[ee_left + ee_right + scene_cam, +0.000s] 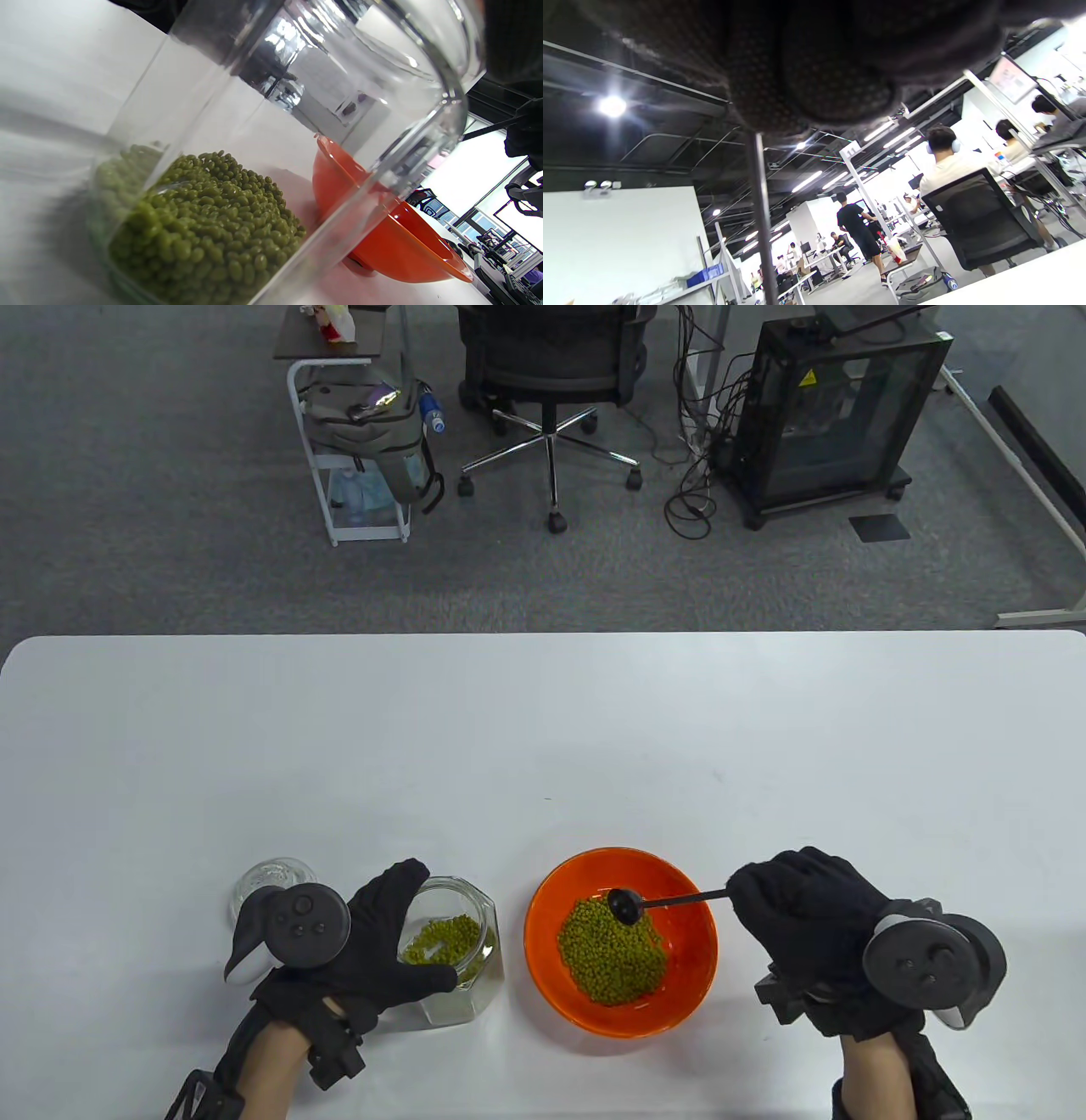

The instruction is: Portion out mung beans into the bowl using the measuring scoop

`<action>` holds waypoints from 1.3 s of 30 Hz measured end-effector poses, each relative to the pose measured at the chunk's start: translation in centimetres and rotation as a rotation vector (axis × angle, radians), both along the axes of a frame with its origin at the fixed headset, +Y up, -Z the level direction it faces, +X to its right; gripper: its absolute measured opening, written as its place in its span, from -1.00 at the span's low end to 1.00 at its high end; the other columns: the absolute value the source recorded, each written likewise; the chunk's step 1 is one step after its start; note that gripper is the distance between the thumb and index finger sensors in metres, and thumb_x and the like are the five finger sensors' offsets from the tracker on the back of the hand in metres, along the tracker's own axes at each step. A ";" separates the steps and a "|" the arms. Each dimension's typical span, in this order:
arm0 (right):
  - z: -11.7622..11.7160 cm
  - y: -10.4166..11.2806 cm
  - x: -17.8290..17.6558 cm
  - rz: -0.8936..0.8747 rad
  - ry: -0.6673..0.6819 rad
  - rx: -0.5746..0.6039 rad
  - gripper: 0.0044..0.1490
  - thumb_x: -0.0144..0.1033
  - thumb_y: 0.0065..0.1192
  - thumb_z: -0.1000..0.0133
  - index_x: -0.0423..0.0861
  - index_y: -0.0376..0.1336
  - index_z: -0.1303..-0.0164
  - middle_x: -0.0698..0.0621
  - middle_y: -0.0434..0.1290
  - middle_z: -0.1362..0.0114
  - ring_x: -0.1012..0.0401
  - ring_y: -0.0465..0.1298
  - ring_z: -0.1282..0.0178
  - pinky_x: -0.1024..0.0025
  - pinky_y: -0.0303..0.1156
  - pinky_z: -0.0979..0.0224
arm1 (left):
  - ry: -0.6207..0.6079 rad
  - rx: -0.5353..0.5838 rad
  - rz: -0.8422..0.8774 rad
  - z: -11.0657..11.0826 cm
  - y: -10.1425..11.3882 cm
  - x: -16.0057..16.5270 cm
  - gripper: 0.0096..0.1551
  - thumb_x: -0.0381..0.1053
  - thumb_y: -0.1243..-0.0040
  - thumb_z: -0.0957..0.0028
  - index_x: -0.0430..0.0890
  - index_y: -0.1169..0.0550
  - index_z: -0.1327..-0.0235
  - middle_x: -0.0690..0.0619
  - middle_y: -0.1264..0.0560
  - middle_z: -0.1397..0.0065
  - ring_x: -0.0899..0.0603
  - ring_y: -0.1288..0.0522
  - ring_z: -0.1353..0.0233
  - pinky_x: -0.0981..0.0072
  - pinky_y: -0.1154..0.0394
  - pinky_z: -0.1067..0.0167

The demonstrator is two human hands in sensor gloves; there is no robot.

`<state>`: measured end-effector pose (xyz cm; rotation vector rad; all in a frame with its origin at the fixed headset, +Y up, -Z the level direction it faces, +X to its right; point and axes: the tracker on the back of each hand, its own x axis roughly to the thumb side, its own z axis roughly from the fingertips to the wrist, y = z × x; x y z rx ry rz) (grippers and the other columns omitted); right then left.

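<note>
Right grip (pixel 802 912): fingers curled round the handle end of the scoop (pixel 666 899), pinching it. Scoop is black, thin-handled; its cup (pixel 625 905) hangs over the bowl (pixel 551 899), above the far side of the bean heap. Cannot tell whether the cup carries beans. In the right wrist view only the dark glove (pixel 814 63) and the handle (pixel 761 220) running down from it are readable.

Left grip (pixel 386 937): fingers and thumb wrapped round the glass jar (pixel 475 950), holding it tilted, mouth toward the bowl. Beans (pixel 199 228) lie banked in the jar's lower part.

Bowl is orange, on the bench (pixel 543 729) between the hands, just beside the jar; a heap of mung beans (pixel 611 954) sits in it.

Glass lid (pixel 267 881) lies on the bench to the left of the left hand, partly hidden by the tracker (pixel 293 929).
</note>
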<state>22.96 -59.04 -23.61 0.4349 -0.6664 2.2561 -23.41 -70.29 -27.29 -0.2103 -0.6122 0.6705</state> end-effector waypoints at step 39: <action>-4.5 -3.6 -4.5 -0.522 -0.010 -0.476 -0.47 0.02 0.39 -0.07 -0.24 0.63 0.35 -0.11 0.71 0.32 0.12 0.64 0.48 0.23 0.58 0.31 | -0.001 -0.005 0.004 0.0 0.0 0.0 0.53 0.68 -0.29 0.05 -0.33 0.12 -0.58 -0.44 0.05 -0.67 -0.61 -0.15 -0.60 -0.59 -0.13 -0.44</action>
